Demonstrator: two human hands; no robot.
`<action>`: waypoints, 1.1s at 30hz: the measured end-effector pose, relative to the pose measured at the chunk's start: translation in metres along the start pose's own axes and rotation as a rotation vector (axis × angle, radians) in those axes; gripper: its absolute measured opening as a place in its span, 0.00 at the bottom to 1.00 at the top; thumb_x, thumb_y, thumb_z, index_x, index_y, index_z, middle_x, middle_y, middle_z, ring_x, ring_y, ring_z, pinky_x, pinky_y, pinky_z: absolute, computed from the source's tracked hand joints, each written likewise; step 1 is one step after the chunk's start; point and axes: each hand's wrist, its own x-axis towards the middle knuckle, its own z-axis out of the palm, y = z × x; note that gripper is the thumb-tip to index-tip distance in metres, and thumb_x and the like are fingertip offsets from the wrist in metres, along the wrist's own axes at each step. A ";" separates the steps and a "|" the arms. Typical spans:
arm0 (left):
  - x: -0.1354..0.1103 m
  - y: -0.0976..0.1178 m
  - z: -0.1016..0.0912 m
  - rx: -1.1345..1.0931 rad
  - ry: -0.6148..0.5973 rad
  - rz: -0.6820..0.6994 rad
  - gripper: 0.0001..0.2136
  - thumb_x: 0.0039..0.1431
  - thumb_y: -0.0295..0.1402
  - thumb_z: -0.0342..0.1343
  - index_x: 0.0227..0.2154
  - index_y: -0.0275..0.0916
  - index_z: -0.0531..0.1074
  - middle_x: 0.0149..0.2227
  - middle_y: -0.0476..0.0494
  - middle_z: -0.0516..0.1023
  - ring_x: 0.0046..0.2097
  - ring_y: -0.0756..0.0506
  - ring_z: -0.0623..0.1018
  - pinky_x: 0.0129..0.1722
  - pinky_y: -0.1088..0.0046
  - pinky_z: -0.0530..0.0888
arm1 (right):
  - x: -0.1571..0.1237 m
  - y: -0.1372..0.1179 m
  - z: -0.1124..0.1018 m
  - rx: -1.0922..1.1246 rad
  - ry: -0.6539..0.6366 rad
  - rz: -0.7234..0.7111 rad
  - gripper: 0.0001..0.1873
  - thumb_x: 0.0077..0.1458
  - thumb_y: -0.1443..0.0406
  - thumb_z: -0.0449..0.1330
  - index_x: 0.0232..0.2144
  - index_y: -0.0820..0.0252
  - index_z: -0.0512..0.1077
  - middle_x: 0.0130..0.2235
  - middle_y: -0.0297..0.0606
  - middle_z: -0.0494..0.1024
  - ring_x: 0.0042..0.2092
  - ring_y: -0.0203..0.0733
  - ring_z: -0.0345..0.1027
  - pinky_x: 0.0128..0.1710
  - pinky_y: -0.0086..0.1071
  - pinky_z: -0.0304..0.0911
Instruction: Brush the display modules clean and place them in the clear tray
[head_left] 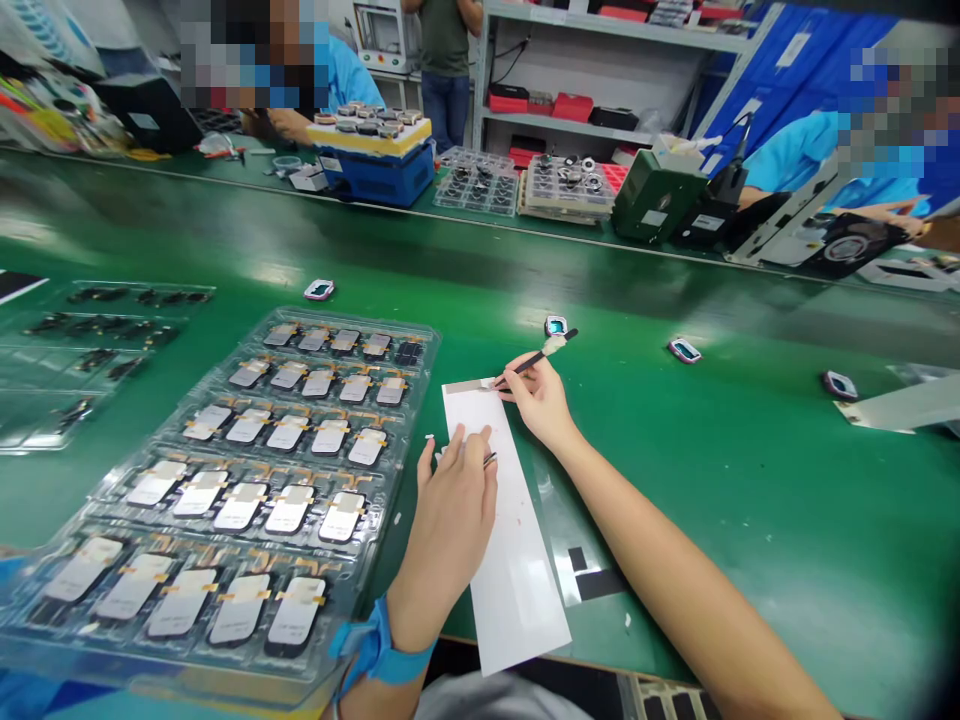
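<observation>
My left hand [454, 530] rests on a long white sheet [517, 570] lying on the green bench, and a small metal tool [490, 458], perhaps tweezers, shows between its fingers. A blue wrist strap [379, 640] circles that wrist. My right hand [538, 400] grips a slim black-handled tool [536, 360] with a white tuft near its far end, and the hand's lower edge sits at the sheet's top corner. A grey strip [469, 386] lies across that end of the sheet. To the left stands a clear tray [394, 470] holding rows of white-backed screen modules [240, 505].
Several small framed parts lie on the green bench, one [685, 350] right of my hands. A second clear tray [90, 350] holds dark parts at the left. Across the bench, co-workers in blue sleeves [802, 150] sit among trays, a blue crate [371, 170] and machines.
</observation>
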 end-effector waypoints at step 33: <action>0.001 0.006 -0.003 -0.016 -0.007 -0.054 0.10 0.71 0.26 0.42 0.51 0.40 0.60 0.58 0.38 0.76 0.65 0.38 0.67 0.63 0.42 0.54 | 0.004 0.004 -0.005 0.035 -0.061 0.019 0.25 0.52 0.43 0.60 0.37 0.53 0.59 0.31 0.27 0.69 0.34 0.40 0.79 0.35 0.38 0.78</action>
